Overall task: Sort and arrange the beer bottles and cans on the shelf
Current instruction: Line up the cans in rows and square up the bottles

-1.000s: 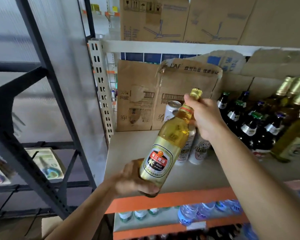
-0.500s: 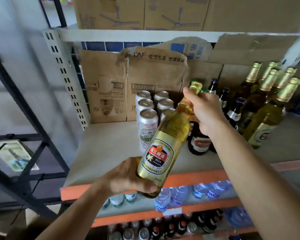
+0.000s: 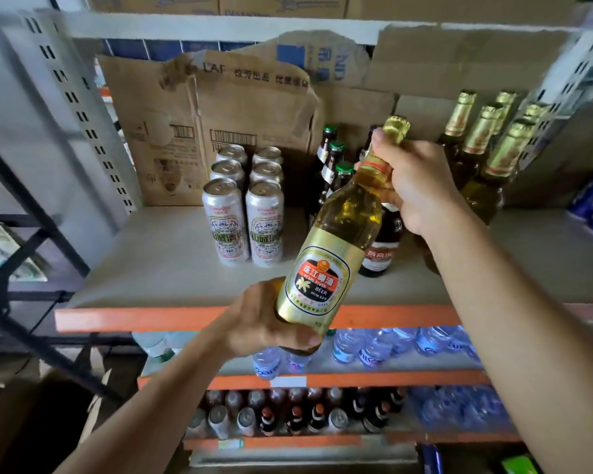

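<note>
A grey shelf (image 3: 172, 268) with an orange front edge fills the view; torn cardboard (image 3: 220, 131) leans along its back; six silver cans (image 3: 243, 217) stand in two rows at centre-left; dark bottles (image 3: 336, 172) stand just right of them, and gold-topped bottles (image 3: 486, 159) cluster further right; a golden beer bottle (image 3: 336, 248) is held tilted in the air before the shelf; the right hand (image 3: 415, 179) grips its neck; the left hand (image 3: 264, 323) cups its base, fingers curled around it.
</note>
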`<state>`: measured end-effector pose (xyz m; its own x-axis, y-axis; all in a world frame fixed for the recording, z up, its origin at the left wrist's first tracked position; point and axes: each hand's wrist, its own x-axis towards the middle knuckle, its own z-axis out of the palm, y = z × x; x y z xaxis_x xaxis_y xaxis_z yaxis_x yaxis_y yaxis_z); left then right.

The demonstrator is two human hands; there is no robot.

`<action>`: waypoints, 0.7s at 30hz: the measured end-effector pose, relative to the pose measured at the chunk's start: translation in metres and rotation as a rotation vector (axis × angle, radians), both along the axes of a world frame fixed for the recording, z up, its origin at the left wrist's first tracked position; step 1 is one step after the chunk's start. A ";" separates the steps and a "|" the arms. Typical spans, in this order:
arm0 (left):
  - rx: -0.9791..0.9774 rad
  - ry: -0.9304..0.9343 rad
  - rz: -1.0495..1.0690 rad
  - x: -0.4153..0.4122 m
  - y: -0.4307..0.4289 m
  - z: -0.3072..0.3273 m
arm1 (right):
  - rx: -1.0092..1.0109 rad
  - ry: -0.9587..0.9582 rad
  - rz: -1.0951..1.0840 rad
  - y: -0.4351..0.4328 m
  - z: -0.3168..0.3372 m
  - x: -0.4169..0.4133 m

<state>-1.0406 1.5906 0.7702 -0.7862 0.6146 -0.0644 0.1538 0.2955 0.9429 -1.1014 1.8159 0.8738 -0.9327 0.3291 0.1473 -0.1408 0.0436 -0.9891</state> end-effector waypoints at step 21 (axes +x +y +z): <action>-0.123 0.215 -0.113 -0.047 0.043 -0.006 | 0.081 -0.003 -0.070 0.052 0.015 0.009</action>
